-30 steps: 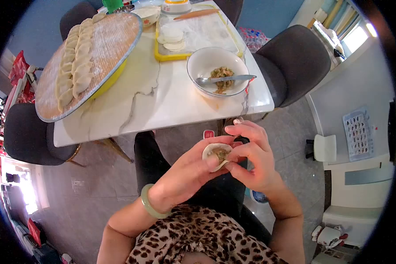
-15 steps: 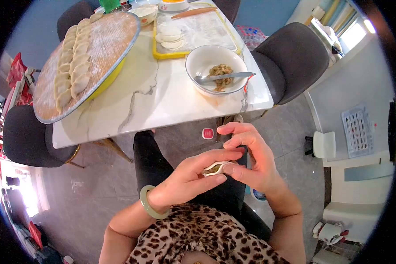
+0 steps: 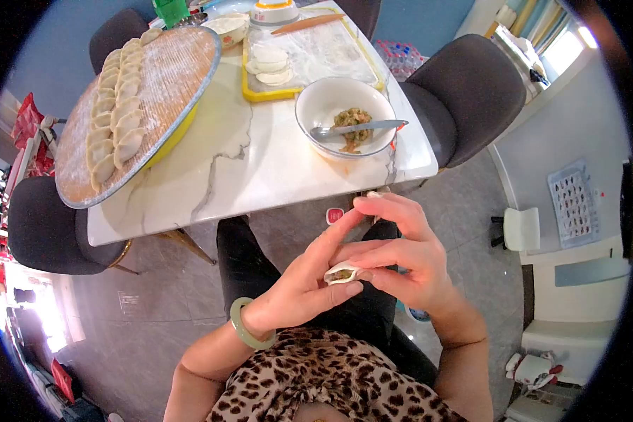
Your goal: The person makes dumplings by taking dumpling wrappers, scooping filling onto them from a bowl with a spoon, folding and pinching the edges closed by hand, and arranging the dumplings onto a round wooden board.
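Observation:
A partly folded dumpling (image 3: pixel 341 275) with filling showing at its open side is held between both hands, over my lap. My left hand (image 3: pixel 306 281) supports it from the left, thumb below it. My right hand (image 3: pixel 408 260) pinches its right edge between thumb and fingers. On the table, a white bowl (image 3: pixel 315 105) holds filling and a metal spoon (image 3: pixel 359 128). Round wrappers (image 3: pixel 271 65) lie on a floured board with a yellow rim (image 3: pixel 274 94). Rows of folded dumplings (image 3: pixel 126 112) rest on a round floured tray (image 3: pixel 172 77).
The marble table (image 3: pixel 225 183) has its near edge just beyond my hands. A wooden rolling pin (image 3: pixel 308 23) lies on the board's far side. Dark chairs (image 3: pixel 471 98) stand around the table, and a small white chair (image 3: pixel 520 229) is at the right.
The wrapper, more open and facing up one second ago, is now folded over the filling. My right fingers have moved in against its edge, and my left fingers have straightened upward.

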The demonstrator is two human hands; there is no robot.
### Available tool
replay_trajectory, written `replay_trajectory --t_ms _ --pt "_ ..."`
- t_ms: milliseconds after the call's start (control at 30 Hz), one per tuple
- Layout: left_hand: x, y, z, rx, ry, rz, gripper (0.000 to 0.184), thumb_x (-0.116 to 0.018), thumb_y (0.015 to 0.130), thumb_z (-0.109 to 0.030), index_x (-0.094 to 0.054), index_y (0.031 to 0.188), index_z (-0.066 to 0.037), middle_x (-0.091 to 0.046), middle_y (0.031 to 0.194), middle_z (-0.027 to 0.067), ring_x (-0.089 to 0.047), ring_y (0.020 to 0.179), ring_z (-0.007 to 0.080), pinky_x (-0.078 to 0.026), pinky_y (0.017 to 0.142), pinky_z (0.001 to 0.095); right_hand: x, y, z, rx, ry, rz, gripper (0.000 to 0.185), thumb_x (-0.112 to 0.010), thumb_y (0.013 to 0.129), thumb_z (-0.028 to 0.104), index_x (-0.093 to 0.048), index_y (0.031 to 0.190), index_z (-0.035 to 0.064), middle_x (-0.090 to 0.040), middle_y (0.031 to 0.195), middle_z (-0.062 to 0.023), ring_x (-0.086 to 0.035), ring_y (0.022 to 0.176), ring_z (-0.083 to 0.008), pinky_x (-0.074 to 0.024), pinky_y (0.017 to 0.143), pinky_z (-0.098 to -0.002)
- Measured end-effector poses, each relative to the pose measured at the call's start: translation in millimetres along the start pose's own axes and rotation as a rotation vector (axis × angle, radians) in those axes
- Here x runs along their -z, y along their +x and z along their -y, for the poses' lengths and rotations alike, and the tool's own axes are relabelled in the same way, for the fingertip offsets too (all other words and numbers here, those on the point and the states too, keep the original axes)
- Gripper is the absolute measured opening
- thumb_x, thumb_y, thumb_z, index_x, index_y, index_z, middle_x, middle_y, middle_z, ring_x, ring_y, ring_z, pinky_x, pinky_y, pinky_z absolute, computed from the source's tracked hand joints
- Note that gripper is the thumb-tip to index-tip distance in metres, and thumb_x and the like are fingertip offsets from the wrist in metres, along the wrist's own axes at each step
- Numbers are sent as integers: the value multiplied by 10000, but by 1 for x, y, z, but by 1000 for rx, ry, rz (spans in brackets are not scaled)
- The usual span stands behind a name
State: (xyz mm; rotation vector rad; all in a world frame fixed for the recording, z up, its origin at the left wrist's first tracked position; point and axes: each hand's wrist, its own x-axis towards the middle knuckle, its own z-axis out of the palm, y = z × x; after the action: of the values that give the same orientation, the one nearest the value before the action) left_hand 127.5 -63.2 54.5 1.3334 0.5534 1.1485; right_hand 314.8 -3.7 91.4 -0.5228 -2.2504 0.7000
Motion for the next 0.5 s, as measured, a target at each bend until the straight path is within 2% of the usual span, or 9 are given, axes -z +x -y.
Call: replay_trajectory --t_ms 33,100,133,200,267,333,367,433,500 --pt "-2 2 1 -3 3 -2 791 -558 863 27 -76 1488 -29 -442 1374 156 -440 1260 197 -344 1051 346 -1 -1 -3 54 -64 -24 199 -731 735 130 -698 931 120 -525 1309 -117 -472 1197 -297 -405 936 -401" --pt "-8 3 6 9 -317 -59 685 -556 879 20 -202 1463 -25 -450 1374 148 -444 1254 177 -385 1027 325 -4 -6 -5 74 -69 -71 210 -734 730 136 -696 936 112 -537 1293 -115 -473 1193 -301 -402 942 -400" --pt "-8 0 9 2 -313 -58 685 -556 879 20 -202 1463 -25 -450 1374 148 -444 1254 177 -385 1027 325 -6 -7 -7 91 -75 -119 222 -738 726 141 -694 940 104 -549 1278 -113 -473 1189 -305 -399 948 -400" --pt "-9 -5 21 84 -238 -135 512 -554 906 -11 -372 1384 -9 -504 1325 137 -483 1213 161 -420 996 297 -10 -9 -18 97 -61 -122 279 -742 725 151 -677 991 98 -542 1285 -118 -474 1189 -312 -389 965 -399" --pt "-7 -4 27 85 -268 -169 449 -558 914 -36 -425 1342 0 -535 1287 124 -507 1182 156 -429 985 293 -9 -4 -17 100 -45 -123 336 -746 724 161 -661 1041 91 -535 1292 -123 -474 1190 -319 -380 982 -398" --pt "-6 -1 23 93 -305 -185 358 -551 937 -88 -498 1277 9 -590 1217 98 -558 1102 145 -447 956 286 -5 10 -6 -80 100 -30 459 -721 756 209 -593 1180 86 -508 1324 -140 -458 1221 -335 -361 1011 -416" --pt "-5 0 20 95 -308 -189 358 -551 937 -88 -498 1277 9 -590 1217 98 -558 1102 145 -447 956 286 -1 15 -6 -82 102 -26 459 -721 756 209 -593 1180 86 -508 1324 -140 -458 1221 -335 -361 1011 -416" --pt "-1 -1 16 128 -111 -182 338 -606 917 -162 -530 1202 4 -626 1112 70 -591 1028 137 -488 881 278 9 25 -9 17 -42 242 523 -671 804 269 -529 1271 80 -477 1365 -127 -436 1260 -323 -342 1030 -440" --pt "4 -3 11 200 -43 -157 315 -605 920 -172 -542 1180 -6 -624 1069 46 -583 972 112 -485 833 256 12 32 -7 38 -101 342 520 -649 818 287 -526 1278 77 -478 1368 -111 -431 1271 -305 -335 1035 -445"
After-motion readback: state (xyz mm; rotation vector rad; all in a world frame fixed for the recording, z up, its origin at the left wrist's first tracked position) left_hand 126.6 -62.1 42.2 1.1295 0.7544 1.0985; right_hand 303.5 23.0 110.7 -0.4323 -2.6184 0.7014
